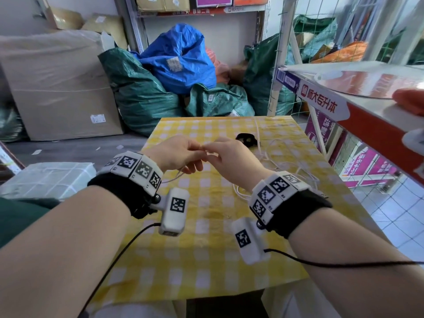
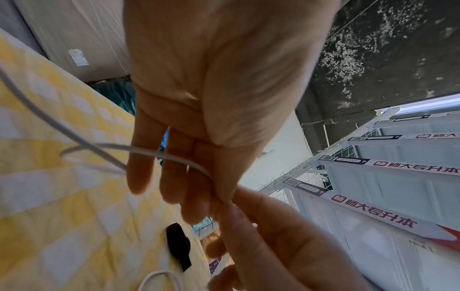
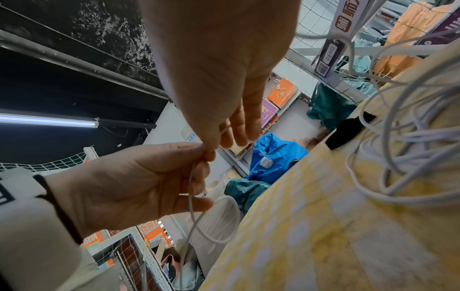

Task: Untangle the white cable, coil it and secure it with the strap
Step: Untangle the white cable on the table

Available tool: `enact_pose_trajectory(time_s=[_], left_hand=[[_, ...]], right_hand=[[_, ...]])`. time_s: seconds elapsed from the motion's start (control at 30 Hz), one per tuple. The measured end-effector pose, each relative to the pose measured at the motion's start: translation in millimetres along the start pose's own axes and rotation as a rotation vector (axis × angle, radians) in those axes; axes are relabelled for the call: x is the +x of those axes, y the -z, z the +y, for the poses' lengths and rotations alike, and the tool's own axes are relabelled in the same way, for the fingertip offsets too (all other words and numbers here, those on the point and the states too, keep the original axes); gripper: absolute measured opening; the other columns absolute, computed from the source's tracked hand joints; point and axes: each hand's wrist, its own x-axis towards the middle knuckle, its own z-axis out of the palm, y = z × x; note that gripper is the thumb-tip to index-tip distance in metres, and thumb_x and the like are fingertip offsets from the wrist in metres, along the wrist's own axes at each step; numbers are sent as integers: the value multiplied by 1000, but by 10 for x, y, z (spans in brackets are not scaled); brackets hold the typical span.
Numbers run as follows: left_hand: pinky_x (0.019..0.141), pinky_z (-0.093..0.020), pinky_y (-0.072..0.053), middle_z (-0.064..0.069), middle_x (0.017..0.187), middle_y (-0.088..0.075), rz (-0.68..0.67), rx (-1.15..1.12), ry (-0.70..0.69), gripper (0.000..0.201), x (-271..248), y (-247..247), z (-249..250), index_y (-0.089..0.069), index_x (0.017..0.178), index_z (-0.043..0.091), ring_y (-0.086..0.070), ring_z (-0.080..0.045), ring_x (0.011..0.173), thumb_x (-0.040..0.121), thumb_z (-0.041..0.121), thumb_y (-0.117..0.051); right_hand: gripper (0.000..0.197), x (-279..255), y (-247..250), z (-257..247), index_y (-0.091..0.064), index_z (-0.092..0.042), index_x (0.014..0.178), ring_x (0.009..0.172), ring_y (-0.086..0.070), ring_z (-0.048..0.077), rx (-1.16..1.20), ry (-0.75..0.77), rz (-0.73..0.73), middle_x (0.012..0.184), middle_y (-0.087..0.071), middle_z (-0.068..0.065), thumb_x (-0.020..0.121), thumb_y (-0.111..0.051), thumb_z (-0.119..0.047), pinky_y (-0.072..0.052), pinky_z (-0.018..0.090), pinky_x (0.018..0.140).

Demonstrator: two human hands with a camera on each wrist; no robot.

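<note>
White cable [image 1: 270, 154] pinched between fingertips of left hand [image 1: 176, 154] and right hand [image 1: 227, 154] above the table [image 1: 206, 260], tangled bulk lying right of right hand, nearer it, strap [image 1: 246, 139] beyond.

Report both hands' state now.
Left hand: closed, pinching the white cable.
Right hand: closed, pinching the same cable at the fingertips.
</note>
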Motion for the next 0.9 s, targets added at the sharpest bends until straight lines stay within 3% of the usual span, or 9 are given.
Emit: enact_pose_trajectory(time_s=[0.1, 0.2, 0.33, 0.5, 0.6, 0.67, 0.77, 0.9], left_hand=[[49, -19, -44, 4, 53, -59, 3, 45, 0, 21, 21, -5, -30, -62, 76, 12, -51, -8, 44, 94, 19, -54], [56, -25, -45, 5, 54, -58, 39, 204, 14, 25, 42, 58, -100, -61, 74, 15, -52, -10, 46, 96, 17, -50], [59, -22, -44, 2, 62, -63, 110, 452, 37, 28, 24, 189, -221, -61, 74, 15, -58, -10, 57, 97, 15, -45], [58, -24, -41, 6, 64, -65, 187, 658, 137, 29, -24, 310, -366, -62, 73, 14, -60, -14, 67, 94, 12, -42], [65, -28, -44, 4, 63, -66, 226, 647, 239, 29, -47, 400, -482, -63, 73, 15, -61, -15, 68, 94, 12, -43], [69, -30, -48, 1, 65, -67, 287, 584, 276, 27, -67, 444, -513, -66, 77, 10, -61, -18, 67, 93, 11, -44], [62, -27, -47, -8, 71, -68, 347, 464, 280, 26, -80, 454, -504, -65, 79, 4, -61, -20, 64, 93, 10, -45], [57, -25, -47, -9, 65, -66, 348, 262, 217, 22, -41, 379, -385, -64, 74, 5, -62, -20, 60, 91, 11, -52]], right_hand=[[23, -16, -15, 75, -72, -13, 98, 86, -59, 22, 26, -21, 55, 93, -66, 7, 95, -52, -23, -47, 40, 80], [24, -38, 17, 179, -71, -6, 88, 77, -58, 22, 31, -126, 233, 80, -66, 8, 95, -52, -19, -48, 40, 72], [31, -45, 101, 343, -71, -4, 87, 73, -60, 24, 55, -373, 345, 78, -67, 9, 98, -46, -20, -53, 38, 68], [33, -56, 173, 477, -70, -7, 85, 81, -59, 26, 52, -568, 450, 78, -62, 6, 98, -42, -18, -52, 38, 74], [34, -99, 209, 563, -71, -7, 88, 85, -59, 25, 29, -642, 481, 83, -64, 7, 98, -40, -18, -50, 40, 85], [35, -121, 215, 619, -70, -6, 92, 83, -55, 22, 8, -681, 488, 91, -67, 9, 99, -38, -18, -47, 33, 78], [34, -131, 211, 670, -70, -5, 99, 79, -49, 16, -9, -759, 452, 98, -67, 9, 100, -38, -17, -37, 23, 69], [31, -120, 213, 595, -68, -9, 103, 87, -48, 20, -2, -739, 330, 107, -65, 8, 99, -38, -18, -34, 24, 71]])
